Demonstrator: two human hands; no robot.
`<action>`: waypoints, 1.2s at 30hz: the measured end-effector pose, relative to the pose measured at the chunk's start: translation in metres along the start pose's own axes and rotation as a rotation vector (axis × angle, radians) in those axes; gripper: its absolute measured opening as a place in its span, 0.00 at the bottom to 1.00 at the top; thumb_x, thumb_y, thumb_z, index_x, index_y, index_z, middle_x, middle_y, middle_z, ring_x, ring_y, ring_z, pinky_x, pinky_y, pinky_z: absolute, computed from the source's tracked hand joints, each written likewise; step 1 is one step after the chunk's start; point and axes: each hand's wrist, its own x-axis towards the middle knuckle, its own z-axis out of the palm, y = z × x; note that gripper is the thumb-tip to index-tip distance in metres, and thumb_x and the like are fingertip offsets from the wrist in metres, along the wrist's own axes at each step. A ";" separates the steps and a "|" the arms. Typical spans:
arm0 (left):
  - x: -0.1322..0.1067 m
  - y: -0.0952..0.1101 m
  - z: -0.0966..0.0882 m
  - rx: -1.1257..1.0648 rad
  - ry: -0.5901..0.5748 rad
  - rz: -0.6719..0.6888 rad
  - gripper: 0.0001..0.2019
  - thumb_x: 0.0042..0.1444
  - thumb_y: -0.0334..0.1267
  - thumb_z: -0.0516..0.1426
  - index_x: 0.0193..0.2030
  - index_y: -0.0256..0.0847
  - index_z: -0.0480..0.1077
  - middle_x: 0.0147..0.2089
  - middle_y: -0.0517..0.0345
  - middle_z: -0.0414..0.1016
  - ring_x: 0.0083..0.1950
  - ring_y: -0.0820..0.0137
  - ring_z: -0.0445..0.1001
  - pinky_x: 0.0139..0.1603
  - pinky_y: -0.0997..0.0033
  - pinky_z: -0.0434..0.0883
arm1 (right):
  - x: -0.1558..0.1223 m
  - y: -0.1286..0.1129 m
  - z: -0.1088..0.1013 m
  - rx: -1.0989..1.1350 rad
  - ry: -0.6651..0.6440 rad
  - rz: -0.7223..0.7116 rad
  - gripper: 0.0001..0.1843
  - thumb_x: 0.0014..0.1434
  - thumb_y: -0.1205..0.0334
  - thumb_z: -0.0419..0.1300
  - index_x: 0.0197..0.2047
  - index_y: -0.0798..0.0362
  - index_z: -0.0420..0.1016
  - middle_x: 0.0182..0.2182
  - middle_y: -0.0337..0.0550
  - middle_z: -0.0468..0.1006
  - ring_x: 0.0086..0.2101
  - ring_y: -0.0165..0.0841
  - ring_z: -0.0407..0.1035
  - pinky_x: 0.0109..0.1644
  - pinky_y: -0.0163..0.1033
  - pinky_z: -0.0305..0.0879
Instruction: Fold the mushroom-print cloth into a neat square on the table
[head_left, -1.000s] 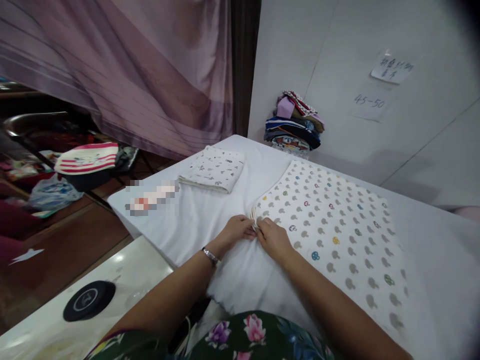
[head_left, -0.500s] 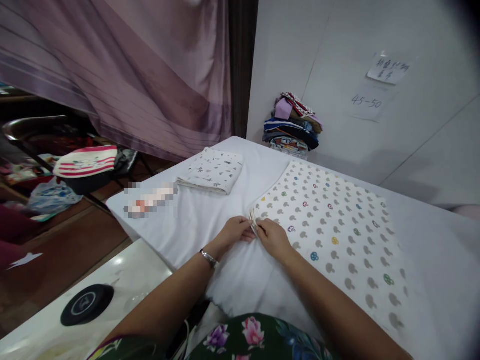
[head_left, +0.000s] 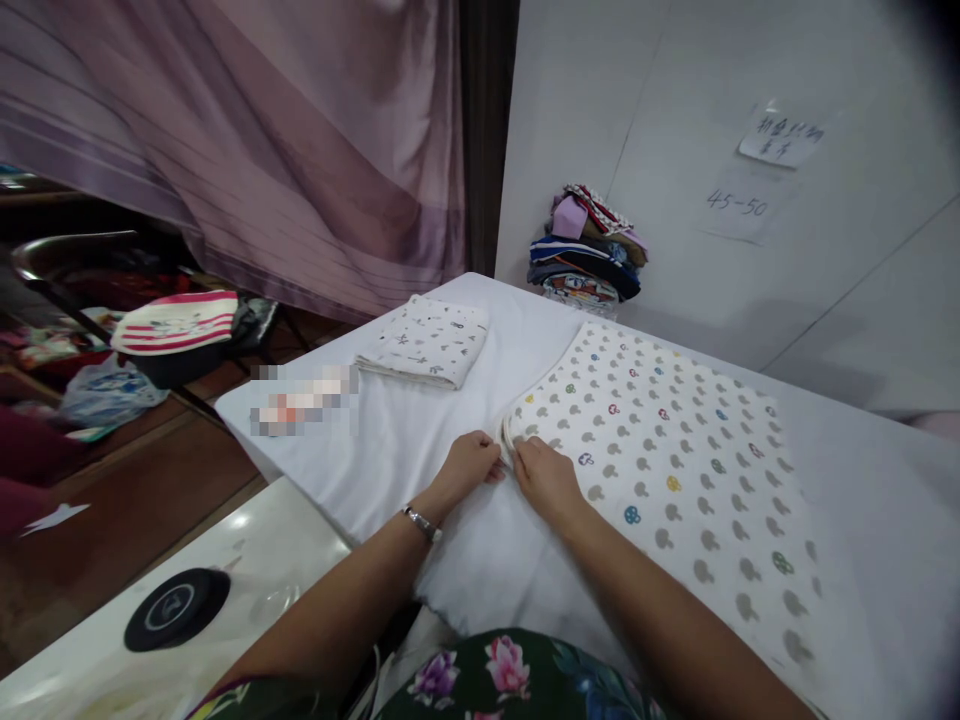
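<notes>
A white cloth with grey and coloured mushroom prints (head_left: pixel 675 440) lies folded in layers across the table. Its near left corner is pinched by my right hand (head_left: pixel 546 480), thumb and fingers closed on the stacked edges. My left hand (head_left: pixel 471 465), with a metal watch or bracelet on its wrist, is closed right beside that corner. Its fingertips touch the layered edge, though their grip is partly hidden. Farther back on the left lies a folded white cloth with small dark prints (head_left: pixel 427 340), apart from both hands.
A white-covered table (head_left: pixel 405 450) carries the cloths. Folded clothes (head_left: pixel 585 250) are stacked by the wall. Paper notes (head_left: pixel 780 135) hang there. At left are a pink curtain (head_left: pixel 337 150), a chair with a striped item (head_left: pixel 176 323), and a glossy surface with a round black object (head_left: pixel 177 608).
My left fingers have drawn slightly back and curled more at the cloth's corner. The right hand keeps its pinch. The view has shifted a little.
</notes>
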 end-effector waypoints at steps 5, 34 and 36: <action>-0.001 0.002 0.001 0.034 -0.007 0.016 0.05 0.50 0.37 0.55 0.28 0.39 0.64 0.21 0.59 0.74 0.23 0.70 0.75 0.26 0.73 0.72 | 0.001 -0.004 0.003 -0.065 -0.097 -0.073 0.12 0.64 0.65 0.45 0.42 0.55 0.70 0.39 0.48 0.72 0.38 0.35 0.67 0.34 0.36 0.59; 0.010 0.033 -0.010 0.933 0.137 0.222 0.18 0.56 0.53 0.44 0.31 0.42 0.65 0.34 0.53 0.75 0.39 0.59 0.73 0.34 0.67 0.62 | -0.178 0.104 -0.031 0.251 0.226 -0.007 0.14 0.63 0.67 0.48 0.47 0.50 0.71 0.42 0.49 0.72 0.41 0.36 0.67 0.45 0.42 0.66; 0.012 0.033 -0.010 0.964 0.120 0.219 0.16 0.56 0.51 0.44 0.31 0.43 0.64 0.34 0.53 0.75 0.38 0.59 0.72 0.34 0.67 0.62 | -0.204 0.116 -0.030 0.264 0.257 0.090 0.15 0.63 0.64 0.48 0.48 0.48 0.71 0.43 0.49 0.73 0.43 0.37 0.68 0.46 0.44 0.67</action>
